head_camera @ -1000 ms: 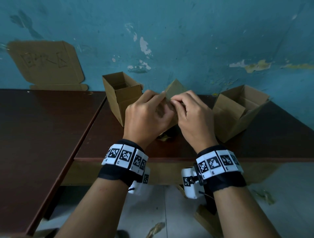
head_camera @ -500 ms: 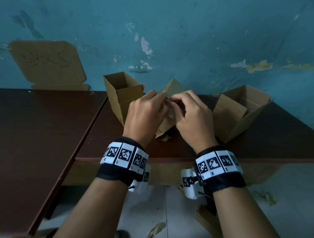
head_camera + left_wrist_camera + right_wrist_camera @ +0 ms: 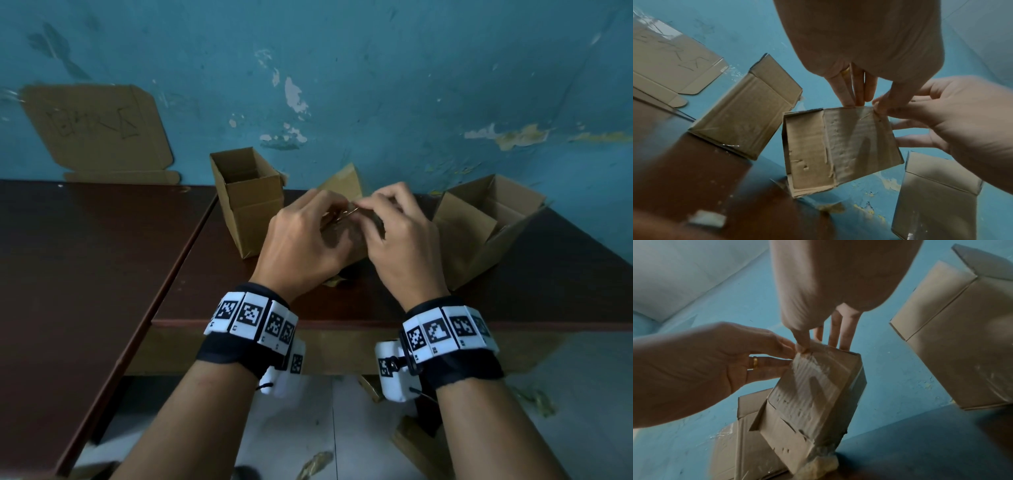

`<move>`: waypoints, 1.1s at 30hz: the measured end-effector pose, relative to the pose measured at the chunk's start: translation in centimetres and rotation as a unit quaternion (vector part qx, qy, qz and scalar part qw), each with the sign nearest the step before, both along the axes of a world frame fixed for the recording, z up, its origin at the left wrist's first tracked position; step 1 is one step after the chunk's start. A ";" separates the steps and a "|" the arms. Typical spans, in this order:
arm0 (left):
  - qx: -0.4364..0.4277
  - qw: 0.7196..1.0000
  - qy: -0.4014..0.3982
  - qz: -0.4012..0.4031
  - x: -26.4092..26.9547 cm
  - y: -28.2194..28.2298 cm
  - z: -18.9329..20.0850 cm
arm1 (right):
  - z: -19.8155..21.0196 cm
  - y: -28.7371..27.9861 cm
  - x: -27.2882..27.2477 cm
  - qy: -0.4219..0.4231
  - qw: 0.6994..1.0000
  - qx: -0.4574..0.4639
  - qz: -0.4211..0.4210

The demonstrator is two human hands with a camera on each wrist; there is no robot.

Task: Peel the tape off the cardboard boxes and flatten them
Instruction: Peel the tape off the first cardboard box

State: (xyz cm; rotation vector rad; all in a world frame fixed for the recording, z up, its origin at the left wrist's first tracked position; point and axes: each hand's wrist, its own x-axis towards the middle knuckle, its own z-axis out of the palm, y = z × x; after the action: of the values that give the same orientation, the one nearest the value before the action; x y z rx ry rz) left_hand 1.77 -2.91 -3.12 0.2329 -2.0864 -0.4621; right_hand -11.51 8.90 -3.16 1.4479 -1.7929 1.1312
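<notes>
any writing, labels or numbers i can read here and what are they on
Flattened cardboard sheet leaning on the wall: dark handwritten marks, too rough and dim to read.
Wristbands on both wrists: black-and-white square marker codes, no words.
The box held in the hands and the two open boxes on the table: no print visible.

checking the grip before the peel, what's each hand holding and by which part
Both hold the small cardboard box by its top edge. The left hand steadies that edge; the right hand pinches the clear tape at the top corner.

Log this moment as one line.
step: peeling tape | box: held above table | left hand: holds box | right hand: pinches tape
</notes>
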 end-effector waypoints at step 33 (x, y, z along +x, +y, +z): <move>0.149 0.988 -0.006 -0.031 -0.1 0.2 -0.5 | -1.0 -0.6 0.9 -0.075 0.997 0.024 -0.026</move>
State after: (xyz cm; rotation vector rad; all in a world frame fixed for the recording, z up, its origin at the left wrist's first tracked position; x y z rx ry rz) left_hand 1.64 -2.68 -3.66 0.3459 -2.0346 -0.8143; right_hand -10.58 8.29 -4.16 1.3672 -1.9605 1.2057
